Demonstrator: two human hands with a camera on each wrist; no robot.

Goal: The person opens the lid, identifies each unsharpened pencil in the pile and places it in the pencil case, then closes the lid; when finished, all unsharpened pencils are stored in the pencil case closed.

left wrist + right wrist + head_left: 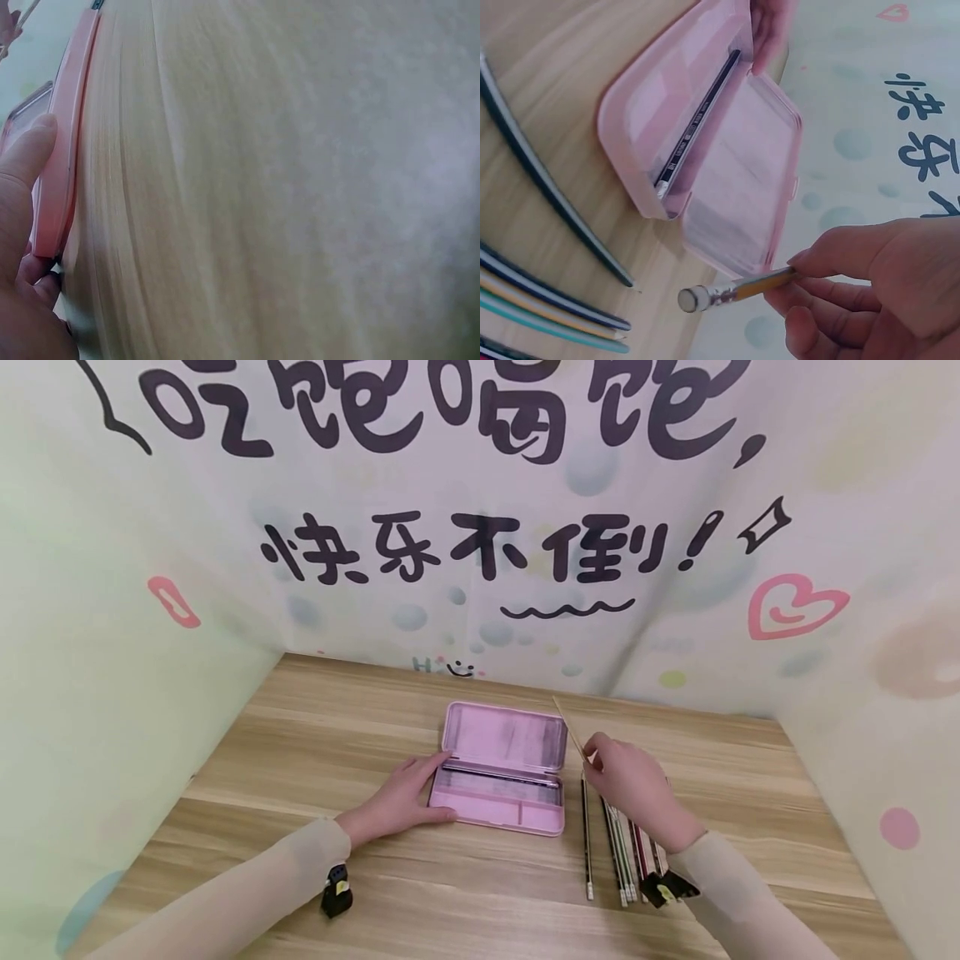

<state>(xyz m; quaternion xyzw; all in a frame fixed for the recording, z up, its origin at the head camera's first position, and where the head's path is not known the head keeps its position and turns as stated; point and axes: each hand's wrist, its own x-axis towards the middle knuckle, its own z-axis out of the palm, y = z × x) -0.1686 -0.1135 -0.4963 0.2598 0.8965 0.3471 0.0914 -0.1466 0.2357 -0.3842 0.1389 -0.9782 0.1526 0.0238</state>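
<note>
An open pink pencil case (476, 810) lies on the table with its lid (504, 737) tipped back. My left hand (397, 802) grips its left end, the thumb on the front wall (64, 150) and other fingers at the back corner. Inside, along the hinge side, lies a dark pencil (697, 124) with a white eraser. Just right of the lid, my right hand (630, 781) pinches a yellow pencil (761, 283) between thumb and fingers. That pencil is raised and tilted, its eraser end towards the case in the right wrist view.
One dark pencil (587, 843) lies alone right of the case. Beside it is a bunch of several pencils (621, 852) in various colours, partly hidden under my right arm. Printed cloth walls (465, 635) enclose the wooden table (315, 727) at the back and sides.
</note>
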